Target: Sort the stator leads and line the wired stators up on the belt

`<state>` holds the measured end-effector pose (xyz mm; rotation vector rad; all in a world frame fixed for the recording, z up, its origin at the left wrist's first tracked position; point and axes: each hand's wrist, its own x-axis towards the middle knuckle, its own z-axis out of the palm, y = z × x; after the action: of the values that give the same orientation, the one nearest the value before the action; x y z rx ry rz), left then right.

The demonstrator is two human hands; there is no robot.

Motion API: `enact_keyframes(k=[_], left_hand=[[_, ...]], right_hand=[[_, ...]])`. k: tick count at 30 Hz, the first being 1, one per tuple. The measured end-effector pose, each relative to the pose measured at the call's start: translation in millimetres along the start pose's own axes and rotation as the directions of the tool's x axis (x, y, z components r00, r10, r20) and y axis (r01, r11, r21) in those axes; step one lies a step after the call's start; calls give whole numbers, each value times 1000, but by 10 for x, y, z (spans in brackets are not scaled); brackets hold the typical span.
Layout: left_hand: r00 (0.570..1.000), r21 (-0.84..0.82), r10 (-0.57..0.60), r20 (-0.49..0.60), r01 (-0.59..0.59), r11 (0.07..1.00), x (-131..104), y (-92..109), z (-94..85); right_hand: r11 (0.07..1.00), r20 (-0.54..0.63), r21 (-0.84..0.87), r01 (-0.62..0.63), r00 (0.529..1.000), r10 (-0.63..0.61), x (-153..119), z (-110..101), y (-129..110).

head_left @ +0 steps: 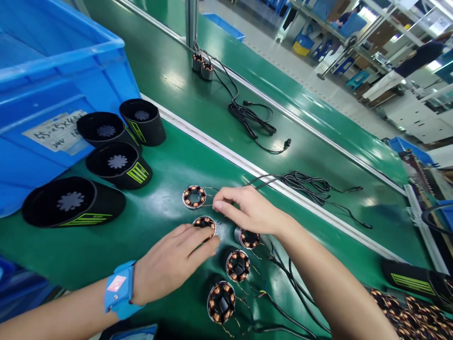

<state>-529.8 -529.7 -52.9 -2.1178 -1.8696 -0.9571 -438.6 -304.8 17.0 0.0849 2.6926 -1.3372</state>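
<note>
Two hands: one left hand [173, 255], one right hand [251, 210]. Five copper-wound rings [238, 265] sit near them; two similar rings [207, 71] stand farther off. Four black cups [141, 123] flank one blue bin [106, 71]. Beyond the white rail [212, 144], two cable bundles [247, 118]. The ring pile [414, 311] defies counting.
</note>
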Motion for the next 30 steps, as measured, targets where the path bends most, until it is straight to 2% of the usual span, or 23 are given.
enact_keyframes(k=[3,6,11,16,19,22,24,25,27,29,30], left_hand=[[998,64,-46,45,43,997,-35,-34,48],[995,88,-80,52,75,993,-73,-108,24],[992,34,-103,76,100,994,-123,-170,-9],[992,10,-69,106,68,998,-117,-212,6],[992,8,-67,106,67,998,-114,-241,-6],[990,0,-125,58,125,992,-84,-303,-96],[976,42,-216,40,215,976,-26,-366,-198],[965,86,-259,45,255,963,15,-400,-249],[950,189,-300,89,280,941,111,-455,-327],[942,271,-287,173,235,934,213,-479,-355],[935,306,-281,218,208,929,265,-479,-349]], right_hand=[[991,103,-106,-87,990,98,-25,87,68],[980,130,55,-193,974,185,-34,132,140],[898,198,301,-321,942,271,-15,166,171],[826,48,413,-384,915,402,9,334,168],[852,-23,401,-337,926,377,-40,354,139],[952,-197,254,-169,955,222,-233,89,196],[984,-369,14,-180,913,173,-466,-248,371],[959,-457,-111,-260,870,183,-608,-440,508],[826,-586,-276,-492,767,261,-915,-810,852],[591,-617,-364,-720,662,426,-1198,-1098,1222],[469,-604,-416,-779,622,499,-1313,-1200,1390]])
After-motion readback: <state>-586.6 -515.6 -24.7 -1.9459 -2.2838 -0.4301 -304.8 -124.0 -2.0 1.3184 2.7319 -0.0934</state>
